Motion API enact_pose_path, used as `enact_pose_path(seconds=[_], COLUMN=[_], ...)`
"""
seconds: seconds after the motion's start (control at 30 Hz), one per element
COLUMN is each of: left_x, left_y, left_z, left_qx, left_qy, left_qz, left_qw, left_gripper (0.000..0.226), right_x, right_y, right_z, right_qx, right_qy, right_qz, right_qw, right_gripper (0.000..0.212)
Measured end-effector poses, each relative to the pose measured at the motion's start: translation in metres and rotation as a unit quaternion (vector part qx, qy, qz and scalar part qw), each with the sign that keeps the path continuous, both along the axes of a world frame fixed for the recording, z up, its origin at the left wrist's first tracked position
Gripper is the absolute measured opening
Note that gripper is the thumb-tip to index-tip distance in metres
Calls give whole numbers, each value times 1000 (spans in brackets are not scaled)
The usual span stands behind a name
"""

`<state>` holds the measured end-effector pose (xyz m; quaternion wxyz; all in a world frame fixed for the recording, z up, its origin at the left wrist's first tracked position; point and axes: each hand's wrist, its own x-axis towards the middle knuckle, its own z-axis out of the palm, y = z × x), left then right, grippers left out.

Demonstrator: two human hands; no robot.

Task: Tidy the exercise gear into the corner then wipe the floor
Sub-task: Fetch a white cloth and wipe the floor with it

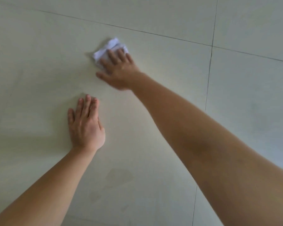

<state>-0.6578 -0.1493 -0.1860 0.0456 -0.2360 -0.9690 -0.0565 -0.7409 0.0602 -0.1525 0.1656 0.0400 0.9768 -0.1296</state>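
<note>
Head: R hand (119,70) presses crumpled tissue (112,44).

A crumpled white paper wad (110,48), slightly blurred, lies on the pale tiled floor (170,22) just above the middle of the frame, its near part pressed under the straight fingers of the right hand (119,70), while faint dull smudges (119,176) mark the tile at lower centre.

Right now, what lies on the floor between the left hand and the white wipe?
Head view: only bare floor, crossed by the thumb of the right hand, which presses the white wipe; the left hand rests flat.
</note>
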Motion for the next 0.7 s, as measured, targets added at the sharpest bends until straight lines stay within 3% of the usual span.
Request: enact_pose_path(seconds=[0.13,0.2,0.3,0.37,0.43,0.57,0.7], left_x=[-1,-2,-2,-2,0,3,1], left_y=[-2,-2,-1,-1,0,1,0], left_z=[-3,-4,-4,-3,-1,3,3], left_qx=[11,12,7,2,0,5,9], left_qy=[3,-3,-11,-21,-32,-28,-26], left_qz=[-1,0,-1,2,3,-3,-7], left_qw=[1000,1000,1000,1000,999,1000,1000], left_gripper=[55,55,55,56,58,58,57], right_x=[59,84,140,168,188,228,264], right_y=[47,111,180,179,142,34,-43], right_z=[-17,-18,-6,-7,-17,-28,-23], right_qx=[49,94,90,86,81,30,-17], right_qy=[65,54,-9,-12,26,100,96], right_qz=[23,-78,-288,-326,-296,-126,50], right_qw=[996,991,953,941,951,987,994], right_gripper=[72,74,82,90,96,86,81])
